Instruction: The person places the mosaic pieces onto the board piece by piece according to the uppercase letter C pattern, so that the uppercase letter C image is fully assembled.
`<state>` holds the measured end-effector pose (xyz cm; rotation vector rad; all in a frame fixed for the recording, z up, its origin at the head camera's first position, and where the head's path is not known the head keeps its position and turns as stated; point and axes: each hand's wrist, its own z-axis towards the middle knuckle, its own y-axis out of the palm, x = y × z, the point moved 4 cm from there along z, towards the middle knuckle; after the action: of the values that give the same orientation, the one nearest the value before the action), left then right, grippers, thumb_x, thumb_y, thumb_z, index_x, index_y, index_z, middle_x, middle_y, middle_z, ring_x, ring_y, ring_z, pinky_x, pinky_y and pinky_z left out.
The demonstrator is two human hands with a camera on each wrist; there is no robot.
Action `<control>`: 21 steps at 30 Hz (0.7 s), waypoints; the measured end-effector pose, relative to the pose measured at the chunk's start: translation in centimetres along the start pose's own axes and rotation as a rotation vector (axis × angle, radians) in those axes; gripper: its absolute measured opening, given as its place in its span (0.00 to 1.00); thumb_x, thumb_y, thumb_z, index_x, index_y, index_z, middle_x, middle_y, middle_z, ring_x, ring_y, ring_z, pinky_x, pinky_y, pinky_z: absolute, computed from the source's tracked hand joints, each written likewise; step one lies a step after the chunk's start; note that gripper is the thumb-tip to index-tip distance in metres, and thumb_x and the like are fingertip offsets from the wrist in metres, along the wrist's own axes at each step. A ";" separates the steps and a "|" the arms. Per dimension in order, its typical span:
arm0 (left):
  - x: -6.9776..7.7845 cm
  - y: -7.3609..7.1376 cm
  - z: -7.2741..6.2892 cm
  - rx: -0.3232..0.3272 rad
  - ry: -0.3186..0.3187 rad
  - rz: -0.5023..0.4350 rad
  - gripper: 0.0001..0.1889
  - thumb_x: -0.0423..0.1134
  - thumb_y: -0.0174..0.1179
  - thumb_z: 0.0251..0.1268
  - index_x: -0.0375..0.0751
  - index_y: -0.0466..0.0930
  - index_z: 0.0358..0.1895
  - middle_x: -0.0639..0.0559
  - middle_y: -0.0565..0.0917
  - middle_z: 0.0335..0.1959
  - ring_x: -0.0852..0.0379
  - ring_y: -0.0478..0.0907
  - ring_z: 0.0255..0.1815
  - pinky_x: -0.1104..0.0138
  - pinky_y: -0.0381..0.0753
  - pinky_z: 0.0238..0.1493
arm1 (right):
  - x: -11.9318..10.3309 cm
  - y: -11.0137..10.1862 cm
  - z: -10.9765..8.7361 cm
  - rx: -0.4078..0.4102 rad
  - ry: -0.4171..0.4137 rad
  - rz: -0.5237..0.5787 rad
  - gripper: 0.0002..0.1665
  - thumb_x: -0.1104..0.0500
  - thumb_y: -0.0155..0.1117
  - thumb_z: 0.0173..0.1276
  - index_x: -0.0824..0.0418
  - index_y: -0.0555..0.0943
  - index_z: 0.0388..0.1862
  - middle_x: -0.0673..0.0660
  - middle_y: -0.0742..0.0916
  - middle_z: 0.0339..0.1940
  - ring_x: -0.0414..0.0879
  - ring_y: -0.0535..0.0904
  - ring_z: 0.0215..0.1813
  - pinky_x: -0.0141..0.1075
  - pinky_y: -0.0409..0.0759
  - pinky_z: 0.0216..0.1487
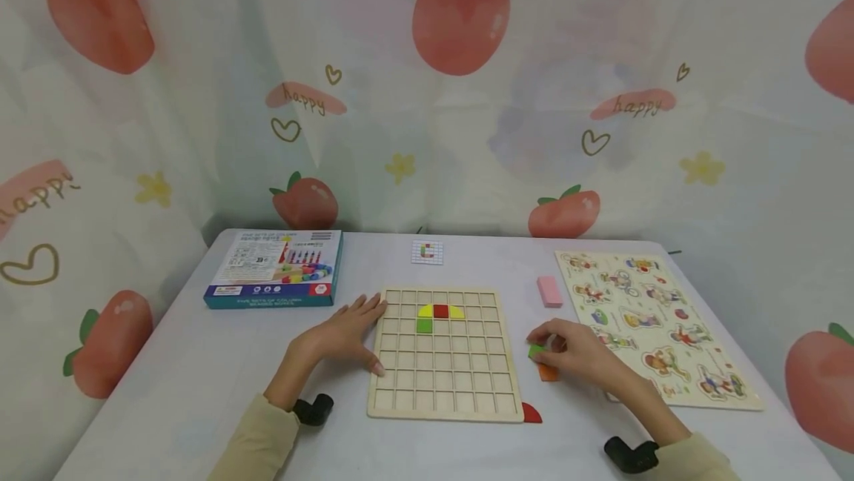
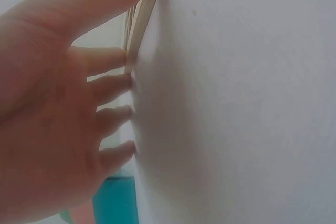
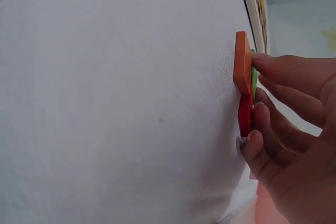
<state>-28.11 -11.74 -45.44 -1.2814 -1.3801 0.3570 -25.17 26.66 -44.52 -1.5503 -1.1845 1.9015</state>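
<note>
A wooden grid board [image 1: 444, 382] lies in the middle of the table in the head view. In its upper squares sit a red square tile [image 1: 441, 311], a green square tile [image 1: 424, 325] and two yellow quarter-round tiles [image 1: 425, 311]. My left hand [image 1: 347, 333] rests along the board's left edge, fingers spread and thumb on the rim. To the right of the board, my right hand [image 1: 579, 351] pinches a green tile [image 1: 536, 350] between thumb and fingers. An orange tile [image 1: 549, 373] lies just below it. The right wrist view shows a red tile [image 3: 245, 115] beside the orange one.
A pattern card [image 1: 427, 252] lies behind the board. At the back left is a flat picture box [image 1: 273, 270]. A pink block [image 1: 550, 291] stands near the picture puzzle board [image 1: 723, 351] on the right. Another red quarter-round tile [image 1: 531, 413] touches the grid board's lower right corner.
</note>
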 end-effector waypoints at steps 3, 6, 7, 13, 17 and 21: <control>-0.1 0.0 0.0 -0.002 0.002 -0.002 0.60 0.55 0.80 0.48 0.42 0.54 0.83 0.44 0.49 0.86 0.39 0.39 0.87 0.40 0.41 0.83 | 0.2 0.1 -0.1 -0.021 0.043 0.008 0.13 0.58 0.77 0.62 0.58 0.87 0.44 0.48 0.86 0.37 0.38 0.74 0.34 0.29 0.75 0.33; -0.3 0.2 0.1 -0.004 0.005 -0.004 0.60 0.55 0.80 0.48 0.42 0.54 0.83 0.44 0.49 0.86 0.39 0.39 0.87 0.40 0.41 0.83 | 0.2 0.1 -0.2 -0.036 0.082 0.008 0.13 0.56 0.78 0.61 0.58 0.86 0.43 0.48 0.85 0.35 0.41 0.73 0.34 0.29 0.73 0.32; -0.3 0.2 0.2 -0.005 0.006 -0.002 0.60 0.56 0.80 0.49 0.43 0.54 0.83 0.45 0.49 0.86 0.40 0.39 0.87 0.40 0.41 0.83 | 0.2 0.1 -0.2 -0.039 0.090 0.007 0.13 0.56 0.78 0.61 0.58 0.86 0.43 0.48 0.84 0.34 0.42 0.73 0.34 0.30 0.72 0.32; -0.5 0.4 0.2 -0.006 -0.001 0.006 0.60 0.57 0.80 0.49 0.44 0.53 0.83 0.46 0.49 0.86 0.40 0.38 0.87 0.41 0.41 0.83 | -0.3 0.3 -0.1 -0.039 0.083 -0.002 0.13 0.60 0.79 0.60 0.56 0.83 0.40 0.47 0.82 0.32 0.42 0.72 0.34 0.29 0.72 0.31; -0.3 0.2 0.0 -0.002 -0.004 0.000 0.60 0.56 0.80 0.48 0.43 0.54 0.83 0.45 0.49 0.86 0.40 0.38 0.87 0.41 0.41 0.83 | -1.0 0.3 0.3 -0.024 0.052 -0.016 0.10 0.62 0.76 0.62 0.55 0.82 0.38 0.46 0.82 0.30 0.40 0.74 0.34 0.29 0.74 0.31; -0.2 0.1 0.0 -0.002 0.002 -0.002 0.60 0.55 0.80 0.49 0.43 0.54 0.83 0.45 0.49 0.86 0.40 0.38 0.87 0.40 0.41 0.83 | -1.6 0.3 0.7 -0.010 0.030 -0.015 0.07 0.62 0.74 0.65 0.54 0.83 0.37 0.45 0.82 0.28 0.40 0.75 0.33 0.29 0.76 0.30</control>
<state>-28.13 -11.87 -45.57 -1.2815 -1.3805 0.3524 -25.25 25.04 -43.76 -1.5658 -1.1912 1.8592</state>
